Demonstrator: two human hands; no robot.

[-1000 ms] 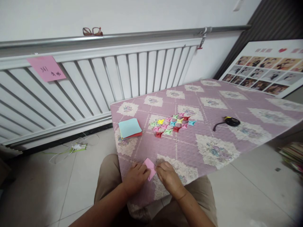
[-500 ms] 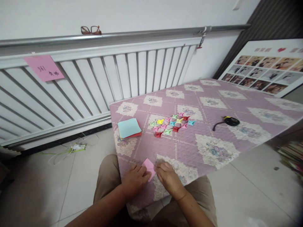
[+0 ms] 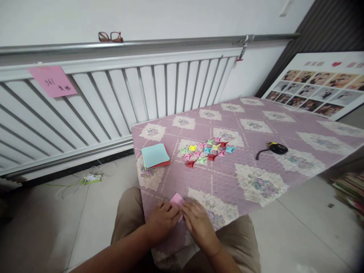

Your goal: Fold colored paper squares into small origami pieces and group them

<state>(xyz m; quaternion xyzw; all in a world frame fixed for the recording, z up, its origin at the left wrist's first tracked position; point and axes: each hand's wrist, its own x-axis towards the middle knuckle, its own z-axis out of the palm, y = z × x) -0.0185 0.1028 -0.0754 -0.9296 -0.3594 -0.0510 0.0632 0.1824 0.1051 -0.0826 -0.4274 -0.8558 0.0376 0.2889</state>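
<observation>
A pink square of paper (image 3: 177,200) lies on the cloth-covered table near its front edge, partly hidden under both hands. My left hand (image 3: 163,221) presses on its left side with bent fingers. From the right, my right hand (image 3: 199,222) rests over the paper's right part, its fingers close together and extended. Ahead of the hands sit several small folded paper pieces (image 3: 207,150) in red, pink, yellow, green and blue, set in rows. To their left is a stack of square paper (image 3: 155,156), light blue on top and red beneath.
A black object with a curved cord-like tail (image 3: 278,148) is on the table's right half. A photo board (image 3: 315,85) leans behind it. Along the wall, a white radiator (image 3: 170,87) borders the patterned tablecloth (image 3: 182,176). Glasses (image 3: 110,36) rest on the pipe.
My right hand has moved left and flattened over the pink paper, covering more of it. My left hand stays at the paper's left side. The view has shifted slightly.
</observation>
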